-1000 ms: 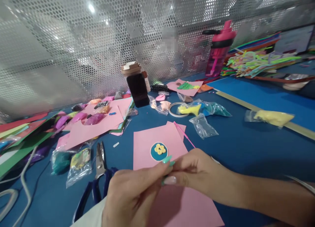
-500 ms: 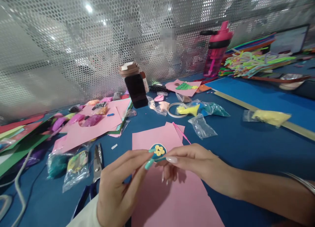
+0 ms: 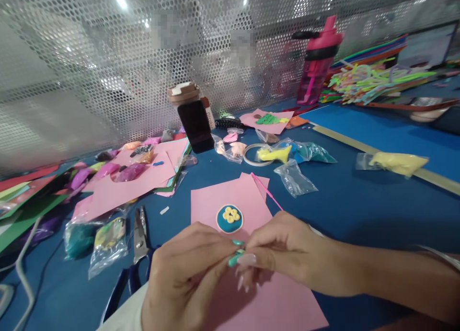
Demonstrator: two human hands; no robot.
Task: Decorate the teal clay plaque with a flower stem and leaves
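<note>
My left hand (image 3: 194, 271), with green nails, pinches finger and thumb together above a pink sheet (image 3: 212, 201). My right hand (image 3: 283, 254), pale-nailed, is closed too, its fingertips meeting those of the left. Something tiny seems to sit between the fingertips, but they mostly hide it. Just beyond the hands lies a round blue disc (image 3: 230, 227) with a pale rim. On it is a cluster of small yellow clay pieces (image 3: 231, 214). A thin pink tool (image 3: 266, 191) rests at the sheet's upper right, close to my right hand.
Blue-handled scissors (image 3: 139, 245) lie left of the sheet. Bagged teal clay (image 3: 79, 240) is farther left. Beyond the sheet are a tape roll (image 3: 247, 159), yellow clay (image 3: 275, 154) and an empty bag (image 3: 295, 177). A phone (image 3: 196, 125) leans against a cup (image 3: 183, 92); a pink bottle (image 3: 318, 62) stands behind.
Both hands have drawn back toward me from the disc, which now shows fully. Their fingertips have come together. The camera view has shifted slightly.
</note>
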